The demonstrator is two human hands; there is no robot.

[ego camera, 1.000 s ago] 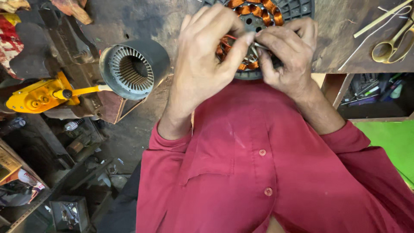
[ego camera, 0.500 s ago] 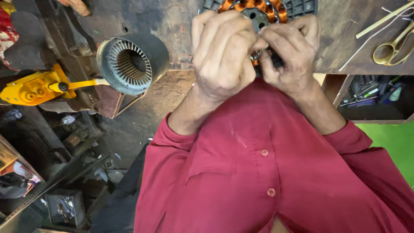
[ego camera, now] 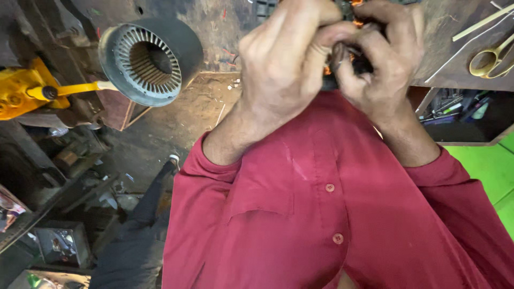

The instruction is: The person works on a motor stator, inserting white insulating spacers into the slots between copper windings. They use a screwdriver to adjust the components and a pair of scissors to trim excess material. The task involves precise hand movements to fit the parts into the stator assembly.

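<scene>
We see both hands clenched together at the far workbench edge, left hand (ego camera: 289, 64) and right hand (ego camera: 383, 61) pinching the mostly hidden copper-wound dark motor stator (ego camera: 353, 13), steadying it close.

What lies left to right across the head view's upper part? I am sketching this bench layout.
Yellow tool → hollow slotted metal cylinder → left hand → right hand → brass-coloured scissors.
</scene>
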